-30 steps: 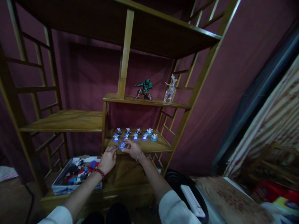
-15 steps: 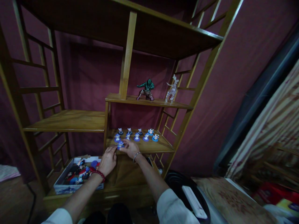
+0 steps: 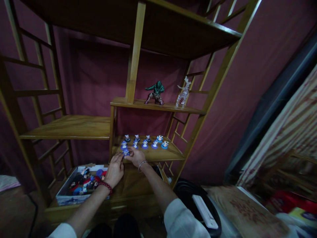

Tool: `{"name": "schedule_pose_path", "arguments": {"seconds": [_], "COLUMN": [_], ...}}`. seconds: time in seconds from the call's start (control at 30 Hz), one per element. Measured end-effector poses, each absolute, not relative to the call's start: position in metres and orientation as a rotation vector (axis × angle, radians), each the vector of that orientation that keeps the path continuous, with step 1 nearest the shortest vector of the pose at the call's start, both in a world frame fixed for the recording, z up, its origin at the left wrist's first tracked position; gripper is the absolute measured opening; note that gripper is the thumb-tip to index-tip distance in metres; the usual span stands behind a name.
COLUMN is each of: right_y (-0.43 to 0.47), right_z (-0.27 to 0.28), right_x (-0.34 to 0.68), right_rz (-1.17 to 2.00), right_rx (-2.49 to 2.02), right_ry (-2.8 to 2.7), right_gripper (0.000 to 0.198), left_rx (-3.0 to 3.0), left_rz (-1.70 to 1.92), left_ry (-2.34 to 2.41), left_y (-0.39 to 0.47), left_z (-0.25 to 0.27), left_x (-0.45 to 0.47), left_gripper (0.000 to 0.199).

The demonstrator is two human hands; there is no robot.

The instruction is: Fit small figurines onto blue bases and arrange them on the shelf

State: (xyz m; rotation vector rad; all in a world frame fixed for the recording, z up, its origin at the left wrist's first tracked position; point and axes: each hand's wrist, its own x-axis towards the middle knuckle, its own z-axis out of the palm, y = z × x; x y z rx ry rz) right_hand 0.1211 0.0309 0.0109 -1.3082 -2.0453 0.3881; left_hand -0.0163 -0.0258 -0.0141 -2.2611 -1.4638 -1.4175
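Note:
A small purple-and-white figurine [image 3: 126, 152] stands near the front left edge of the lower shelf [image 3: 158, 155]. My right hand [image 3: 136, 157] pinches it from the right, thumb in front and fingers behind. On its left side, the fingertips of my left hand [image 3: 116, 170] press against it, partly hidden by the hand itself. Behind it runs a row of similar purple figurines [image 3: 145, 144], with two blue-based figurines [image 3: 164, 144] at the right end. Farther back are several dark-based figurines [image 3: 137, 138].
An open box [image 3: 71, 200] of jumbled figurines sits low on the left. On the shelf above are a green-and-bronze crouching statue [image 3: 155, 93] and a clear deer ornament [image 3: 183, 92]. A wooden upright [image 3: 136, 53] divides the rack. A round black object [image 3: 184, 195] stands at lower right.
The held figurine has shifted slightly left along the shelf, both hands staying on it. The camera view has moved a little; the other figurines stand as before.

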Motion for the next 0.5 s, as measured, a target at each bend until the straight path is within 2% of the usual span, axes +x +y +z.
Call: {"name": "schedule_pose_path", "arguments": {"seconds": [0.5], "right_y": [0.0249], "right_z": [0.0189], "right_x": [0.1235], "right_rz": [0.466], "right_rx": [-1.132], "right_ry": [-1.976], "right_gripper": [0.040], "left_rx": [-2.244], "left_rz": [-1.319], "left_ry": [-1.404], "left_y": [-0.0314], "left_z": [-0.0176], "left_x": [-0.0156], "left_gripper": [0.039]}}
